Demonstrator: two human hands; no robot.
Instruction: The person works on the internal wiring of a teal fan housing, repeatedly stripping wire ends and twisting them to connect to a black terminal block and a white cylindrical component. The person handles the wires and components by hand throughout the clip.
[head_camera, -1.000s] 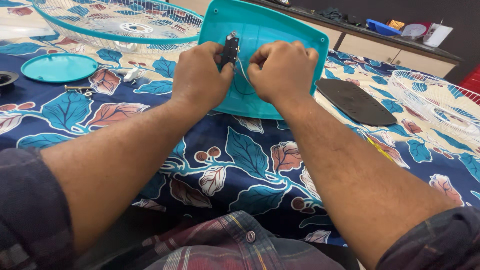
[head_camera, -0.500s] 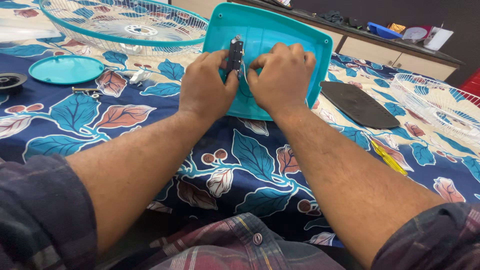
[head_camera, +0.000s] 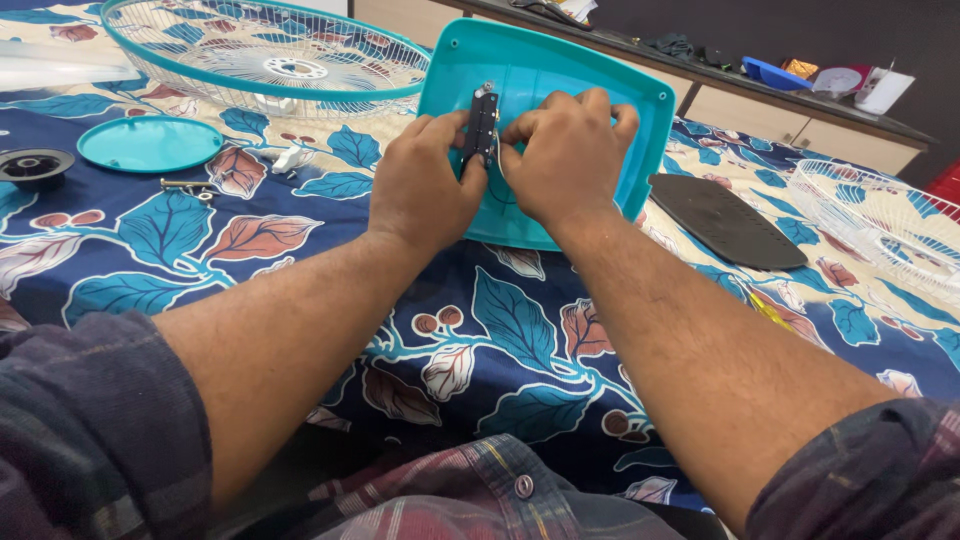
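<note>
Both hands were pinched on the small black part, upper centre of the frame: left hand and right hand gripped it by its long edges, upright inside the teal plastic tray. It looked light, rigid, fiddly; edges seemed the safest hold. The leaf-print cloth covered the tabletop, with a wire fan guard at upper left and a dark counter behind.

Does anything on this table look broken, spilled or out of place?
Nothing looks broken or spilled. Both hands, left hand and right hand, grip a small black part over a tilted teal tray-like base. Wire fan guard, teal disc and loose screws lie apart.
</note>
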